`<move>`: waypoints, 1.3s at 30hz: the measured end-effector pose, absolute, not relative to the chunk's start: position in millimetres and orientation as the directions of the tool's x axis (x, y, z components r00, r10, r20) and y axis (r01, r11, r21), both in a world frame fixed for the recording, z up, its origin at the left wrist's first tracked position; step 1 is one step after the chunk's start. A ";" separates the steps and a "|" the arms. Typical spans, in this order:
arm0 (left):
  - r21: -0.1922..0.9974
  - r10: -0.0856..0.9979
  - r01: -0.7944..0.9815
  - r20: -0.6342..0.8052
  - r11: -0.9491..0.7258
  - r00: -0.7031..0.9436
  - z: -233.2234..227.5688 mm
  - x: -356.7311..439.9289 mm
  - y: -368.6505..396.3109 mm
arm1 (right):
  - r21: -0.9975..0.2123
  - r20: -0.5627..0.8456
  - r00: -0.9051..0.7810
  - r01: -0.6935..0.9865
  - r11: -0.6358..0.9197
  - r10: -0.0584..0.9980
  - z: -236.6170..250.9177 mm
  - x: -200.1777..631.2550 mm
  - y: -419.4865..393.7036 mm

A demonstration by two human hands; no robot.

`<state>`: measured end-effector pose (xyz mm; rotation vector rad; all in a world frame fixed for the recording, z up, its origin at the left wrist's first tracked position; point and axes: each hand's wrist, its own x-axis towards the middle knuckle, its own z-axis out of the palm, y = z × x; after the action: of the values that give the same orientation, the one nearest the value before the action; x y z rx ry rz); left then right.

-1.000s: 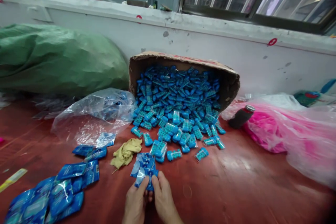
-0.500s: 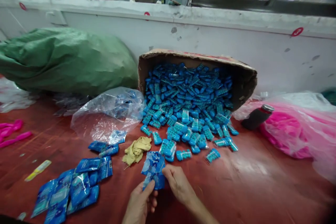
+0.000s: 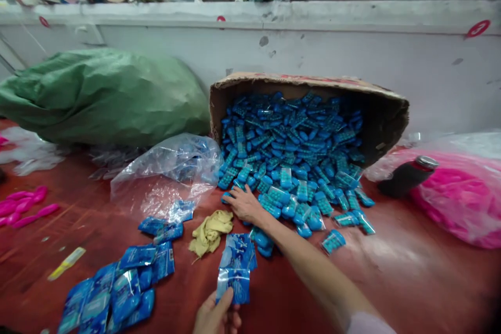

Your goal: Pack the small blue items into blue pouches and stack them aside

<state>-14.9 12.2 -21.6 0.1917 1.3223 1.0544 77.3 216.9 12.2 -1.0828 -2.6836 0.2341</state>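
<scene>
- A blue empty packet (image 3: 234, 286) is pinched by the thumb of the left hand (image 3: 216, 317) near the bottom edge of the view, with a small stack of packets (image 3: 238, 251) lying on the red table (image 3: 391, 271) just beyond it
- The right hand (image 3: 245, 203) is stretched forward, palm down with fingers spread, and rests on the near edge of the loose blue pieces (image 3: 297, 203); whether a piece is already gripped under it cannot be told
- These pieces spill from a tipped cardboard box (image 3: 383, 115) onto the table, touching one another in a heap
- The step in hand is judged to be the fetching of a piece for the held packet
- One piece would need to be closed on and lifted clear of its neighbours, then brought back to the packet's mouth
- Filled packets (image 3: 113, 292) lie in a pile to the left, a yellow cloth (image 3: 209, 229) between them and the heap
</scene>
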 end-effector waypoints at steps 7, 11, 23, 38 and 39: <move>0.631 0.728 -0.567 -0.681 0.529 -0.078 -9.2 -9.1 16.0 | -0.222 0.053 -0.695 0.692 0.687 0.717 1.2 145.8 172.9; 0.571 0.703 -0.593 -0.711 0.568 -0.010 -5.4 -3.4 15.8 | -0.236 0.047 -0.675 0.709 0.665 0.736 -0.4 163.4 154.6; 0.461 0.655 -0.668 -0.754 0.584 0.053 5.5 -9.8 6.5 | -0.214 0.206 -0.152 0.957 0.196 0.967 -2.9 183.2 24.9; 0.588 0.685 -0.614 -0.721 0.526 -0.103 7.0 -9.6 -5.1 | -0.339 0.191 0.092 0.941 -0.022 0.977 2.6 176.8 3.6; 0.590 0.689 -0.613 -0.718 0.527 -0.098 8.0 -7.9 -4.9 | -0.288 0.157 0.110 0.956 -0.061 0.981 3.3 171.5 4.4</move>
<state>-7.9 -4.9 8.0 0.0772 1.2620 1.0937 171.5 4.4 3.3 -2.0753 -1.9010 0.1143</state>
